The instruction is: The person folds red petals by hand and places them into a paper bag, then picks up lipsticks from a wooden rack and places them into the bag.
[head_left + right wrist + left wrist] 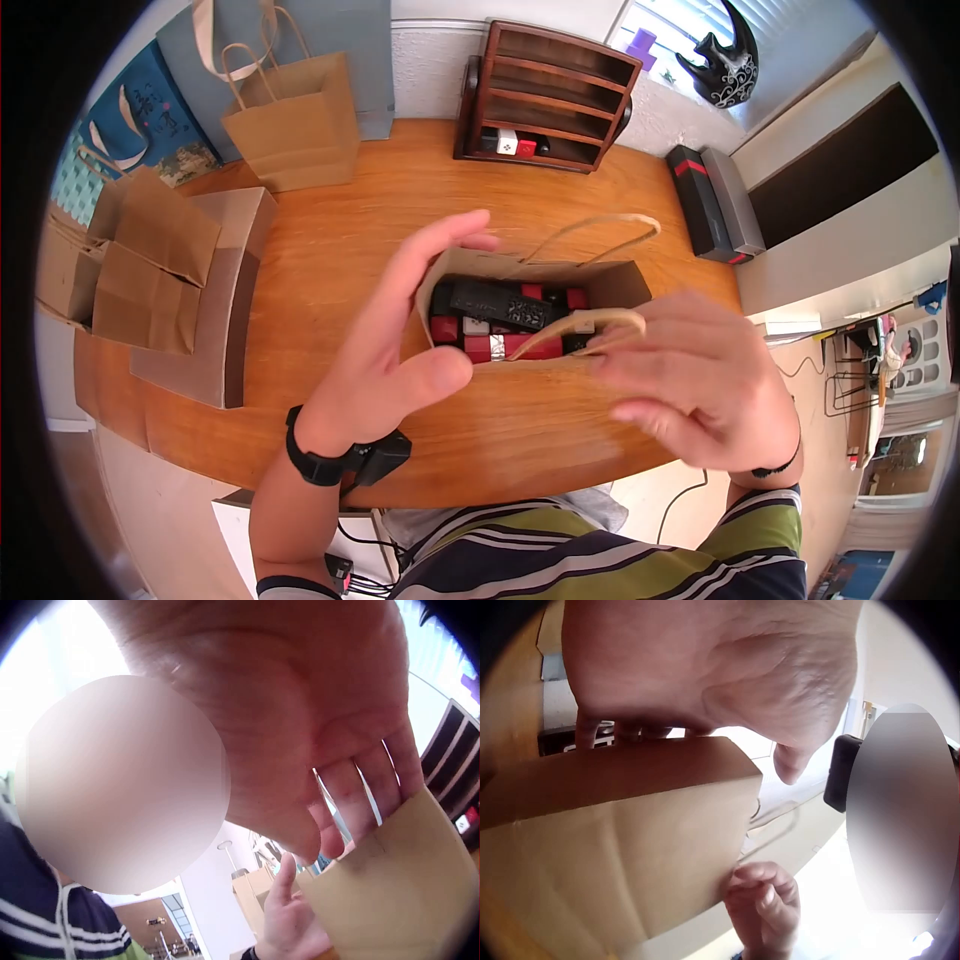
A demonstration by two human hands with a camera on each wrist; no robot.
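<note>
A brown paper bag (625,285) with two looped handles stands open on the table, holding a black ornate piece (500,304) on top of red, white and black items. My left hand (385,345) is at its left side, fingers extended along the outside and thumb apart from them. At the right side is my right hand (690,375), its fingers bent loosely by the front handle (620,318); in the right wrist view the fingers (360,787) meet the edge of the bag (397,877). Whether they hold the handle is unclear.
Upright brown bag (295,125) and blue bag (150,120) stand at the back left. More brown bags (150,270) lie on a flat cardboard box (230,300). A wooden shelf (550,90) stands at the back, with long dark boxes (700,205) at the right.
</note>
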